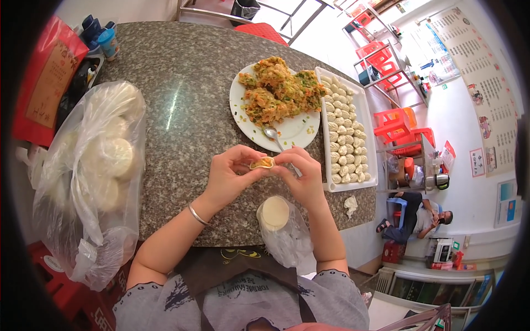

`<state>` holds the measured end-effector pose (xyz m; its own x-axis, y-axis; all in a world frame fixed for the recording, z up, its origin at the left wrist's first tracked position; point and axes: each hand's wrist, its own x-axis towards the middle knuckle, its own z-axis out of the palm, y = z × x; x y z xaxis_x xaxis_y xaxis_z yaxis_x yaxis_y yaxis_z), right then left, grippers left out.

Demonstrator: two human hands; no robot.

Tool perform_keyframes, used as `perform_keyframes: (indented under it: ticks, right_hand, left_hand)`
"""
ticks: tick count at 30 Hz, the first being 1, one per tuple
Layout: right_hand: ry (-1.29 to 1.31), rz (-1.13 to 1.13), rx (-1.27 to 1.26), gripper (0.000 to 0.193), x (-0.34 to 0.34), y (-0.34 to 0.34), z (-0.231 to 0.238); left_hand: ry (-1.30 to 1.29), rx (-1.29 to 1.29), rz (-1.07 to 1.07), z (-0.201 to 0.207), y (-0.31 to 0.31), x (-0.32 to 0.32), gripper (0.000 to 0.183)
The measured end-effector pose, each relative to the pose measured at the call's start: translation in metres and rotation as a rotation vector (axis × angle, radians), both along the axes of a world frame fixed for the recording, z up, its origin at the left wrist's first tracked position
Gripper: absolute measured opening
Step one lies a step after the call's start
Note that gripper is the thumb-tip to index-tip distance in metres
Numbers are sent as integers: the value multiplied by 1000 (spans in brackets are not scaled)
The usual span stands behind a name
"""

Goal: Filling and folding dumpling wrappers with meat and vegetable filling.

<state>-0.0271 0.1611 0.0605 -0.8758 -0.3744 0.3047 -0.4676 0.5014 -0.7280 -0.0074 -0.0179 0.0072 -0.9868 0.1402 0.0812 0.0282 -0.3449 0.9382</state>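
Note:
A partly folded dumpling [261, 163] with orange filling showing is held between my two hands, above the speckled stone table [187, 138]. My left hand [234, 171] cups its left side with thumb and fingers. The fingertips of my right hand [301, 174] pinch its right edge. Just beyond lies a white plate [301, 135] heaped with orange and green filling [279, 94]. A metal spoon [271, 134] rests on the plate, its handle partly hidden behind my right hand. Nearer me, a stack of round wrappers [274, 213] sits in an open plastic bag [287, 243].
Right of the plate stands a white tray [371, 165] with rows of pleated dumplings [343, 129]. A large clear bag of wrapper stacks [113, 160] lies at the left, near a red paper bag [49, 77] and a blue cup [109, 45]. A person [417, 215] sits far right.

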Motion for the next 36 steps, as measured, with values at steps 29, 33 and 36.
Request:
perform_keyframes:
  ticks: [29,33,36]
  right_hand:
    - [26,-40,-168,5,0,-12,-9]
    - [19,-57,-151,4,-1,-9,-6]
    - [-199,-32,-82,5,-5,-3,3]
  left_hand:
    - [407,-207,248,-1,3,3,16]
    - [192,-84,167,1,6,3,11]
    - [178,-29,100,-6,5,3,11]
